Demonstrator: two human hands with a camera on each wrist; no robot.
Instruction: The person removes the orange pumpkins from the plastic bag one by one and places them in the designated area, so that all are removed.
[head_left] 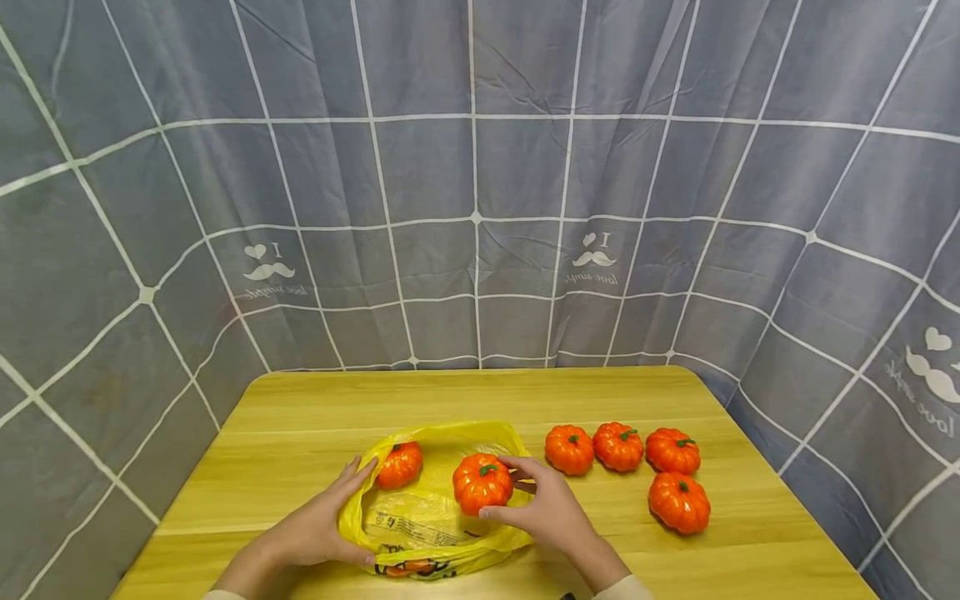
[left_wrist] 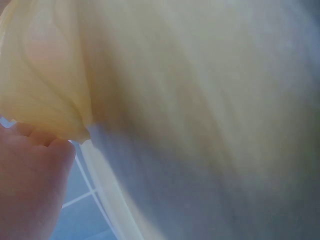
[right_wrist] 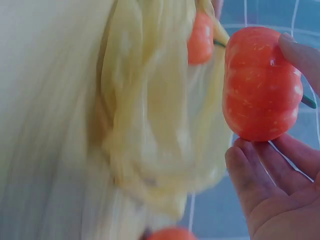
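A yellow plastic bag (head_left: 423,542) lies on the table with its mouth spread open upward. My left hand (head_left: 322,518) holds its left rim, fingertips at the back left and thumb at the front edge. In the left wrist view, the bag's thin film (left_wrist: 45,75) covers part of the fingers. One small orange pumpkin (head_left: 400,465) with a glossy skin sits inside the bag at the left. My right hand (head_left: 553,510) grips another pumpkin (head_left: 482,483) between thumb and fingers, over the right part of the bag's mouth. Its green stem (right_wrist: 308,101) shows in the right wrist view.
Right of the bag, several more pumpkins stand on the wooden table (head_left: 300,408): three in a back row, the leftmost pumpkin (head_left: 568,450) nearest the bag, and one pumpkin (head_left: 678,502) in front. A grey curtain (head_left: 435,167) with white lines surrounds the table.
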